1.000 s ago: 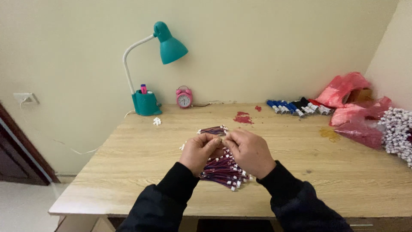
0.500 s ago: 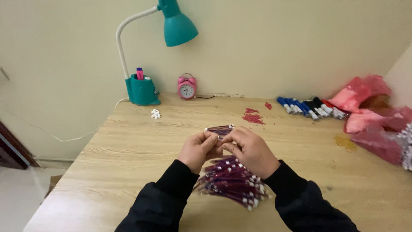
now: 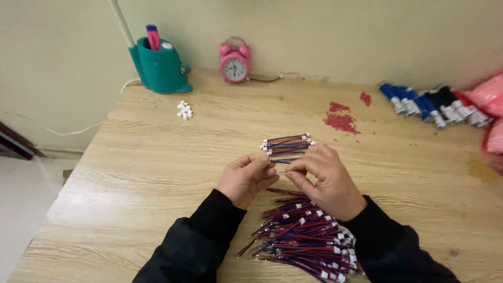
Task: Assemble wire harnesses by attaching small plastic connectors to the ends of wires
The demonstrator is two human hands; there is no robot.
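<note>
Item: short red-and-blue wire lead point(image 3: 280, 160), pinched between our left hand point(image 3: 245, 179) and right hand point(image 3: 327, 181), above the loose heap point(image 3: 304, 238).

We judge sorting underway; next it likely joins the aligned row point(image 3: 287, 144) just beyond, ends matched.

On the table point(image 3: 131, 157), the left hand point(image 3: 245, 180) and right hand point(image 3: 326, 180) meet just behind a heap of wire leads point(image 3: 304, 238). A small bundle point(image 3: 287, 145) sits just beyond the fingertips, perhaps pinched. The clock point(image 3: 234, 61) stands at the back, the pen holder point(image 3: 160, 65) left of it.
</note>
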